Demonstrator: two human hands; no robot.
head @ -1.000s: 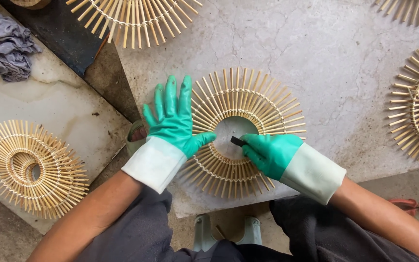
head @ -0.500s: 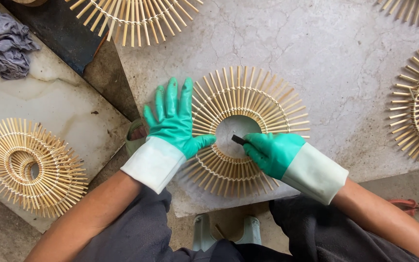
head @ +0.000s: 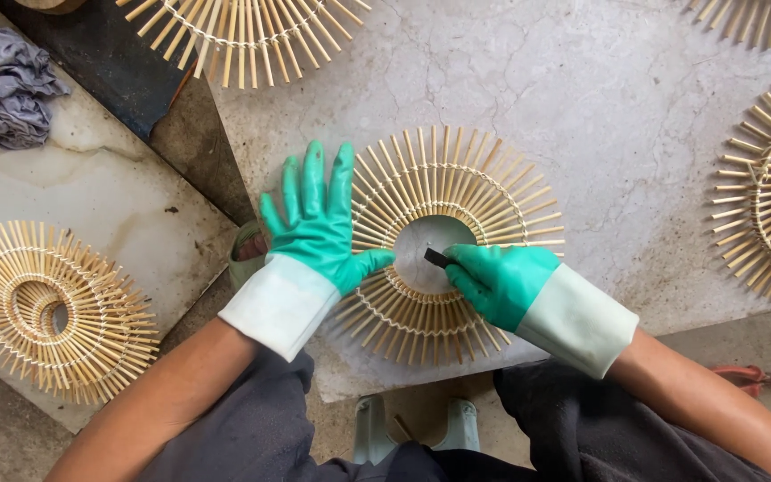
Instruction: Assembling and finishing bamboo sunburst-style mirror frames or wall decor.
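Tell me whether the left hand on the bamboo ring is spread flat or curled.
Spread flat: the left hand lies palm down on the bamboo ring, gloved fingers straight and fanned apart, thumb out toward the centre hole.

packages: none | labels: none | signs: none | screens: none
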